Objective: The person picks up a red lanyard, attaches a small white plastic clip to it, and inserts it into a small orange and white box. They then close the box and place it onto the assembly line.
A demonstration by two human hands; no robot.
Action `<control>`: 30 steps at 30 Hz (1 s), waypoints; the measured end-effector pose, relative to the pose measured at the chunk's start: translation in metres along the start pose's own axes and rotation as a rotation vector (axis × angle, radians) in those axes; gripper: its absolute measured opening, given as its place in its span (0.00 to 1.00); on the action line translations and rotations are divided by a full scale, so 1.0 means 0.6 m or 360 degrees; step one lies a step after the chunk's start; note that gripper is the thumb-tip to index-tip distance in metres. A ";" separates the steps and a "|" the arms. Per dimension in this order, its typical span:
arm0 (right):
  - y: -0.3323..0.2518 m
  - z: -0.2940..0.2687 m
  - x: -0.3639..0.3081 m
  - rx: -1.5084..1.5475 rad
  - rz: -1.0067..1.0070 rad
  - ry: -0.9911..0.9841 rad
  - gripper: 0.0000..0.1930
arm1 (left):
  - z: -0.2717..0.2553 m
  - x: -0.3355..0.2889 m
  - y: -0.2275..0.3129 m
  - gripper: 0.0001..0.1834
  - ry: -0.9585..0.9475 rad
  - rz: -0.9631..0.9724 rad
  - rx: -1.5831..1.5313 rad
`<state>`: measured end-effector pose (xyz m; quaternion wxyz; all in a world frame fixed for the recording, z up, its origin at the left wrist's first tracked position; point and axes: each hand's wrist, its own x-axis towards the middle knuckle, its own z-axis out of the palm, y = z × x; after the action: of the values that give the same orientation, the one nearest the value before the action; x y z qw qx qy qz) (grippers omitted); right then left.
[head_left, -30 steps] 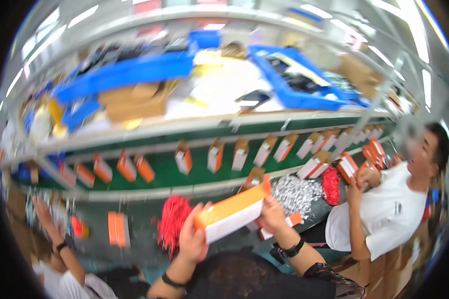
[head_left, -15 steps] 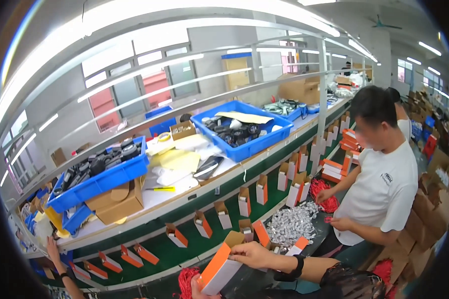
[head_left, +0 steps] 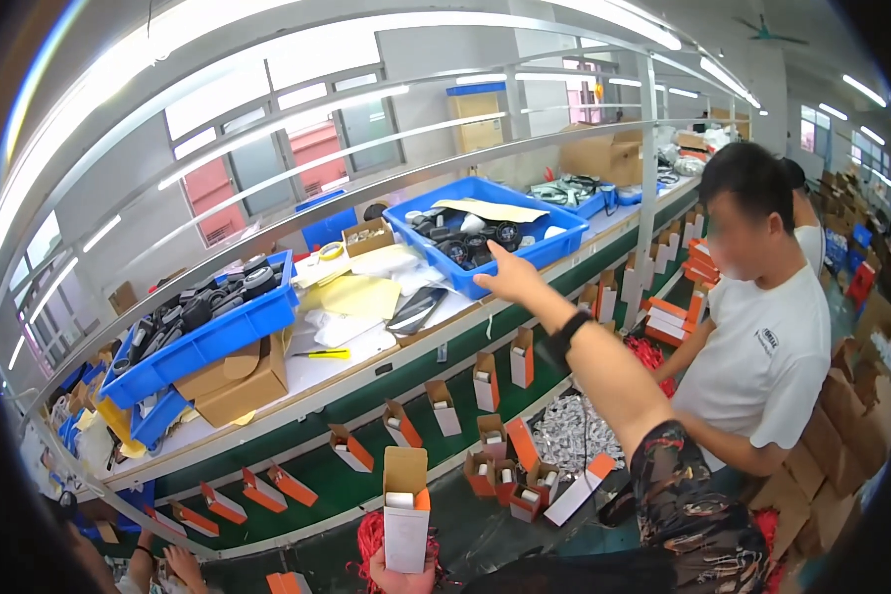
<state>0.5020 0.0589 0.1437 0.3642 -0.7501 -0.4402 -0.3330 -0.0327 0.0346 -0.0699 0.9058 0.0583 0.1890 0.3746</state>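
Note:
At the lower middle, my left hand [head_left: 403, 579] grips a small white-and-orange cardboard box [head_left: 406, 535] near its base. The box stands upright with its top flap raised, and something white shows inside. My right arm stretches across the conveyor. At the front edge of a blue tray [head_left: 554, 252], my right hand [head_left: 510, 277] has its index finger extended toward black plastic parts [head_left: 452, 241]; nothing shows in its fingers. A bundle of red cords [head_left: 370, 540] lies beside my left hand.
Open boxes [head_left: 444, 408] stand in a row on the green conveyor [head_left: 327, 490]. Silver-wrapped pieces [head_left: 574, 431] lie in a heap by my right arm. Another blue tray [head_left: 208, 361] holds black parts. A co-worker [head_left: 762, 327] stands at right; another person's hands [head_left: 180, 564] are lower left.
My right hand has left the box and moved up and forward to the blue tray. The box in my left hand has turned from tilted to upright.

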 end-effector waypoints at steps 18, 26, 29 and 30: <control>-0.444 -0.103 -0.506 0.2449 0.0648 -0.0614 0.42 | 0.063 -0.023 -0.012 0.31 -0.0160 -0.0157 0.0020; -0.417 -0.125 -0.535 0.1960 0.0666 -0.1290 0.28 | 0.045 -0.019 -0.001 0.40 -0.0451 0.0664 0.1276; -0.409 -0.130 -0.520 0.1901 0.0767 -0.1455 0.29 | 0.040 -0.011 -0.003 0.41 -0.0457 0.0610 0.1390; -0.406 -0.130 -0.512 0.1828 0.0765 -0.1650 0.29 | 0.041 -0.006 -0.003 0.41 -0.0365 0.0502 0.1326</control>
<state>0.1482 -0.0502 -0.0066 0.5038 -0.5790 -0.4822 0.4224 -0.0245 0.0315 -0.0467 0.7521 0.4868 0.2108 0.3910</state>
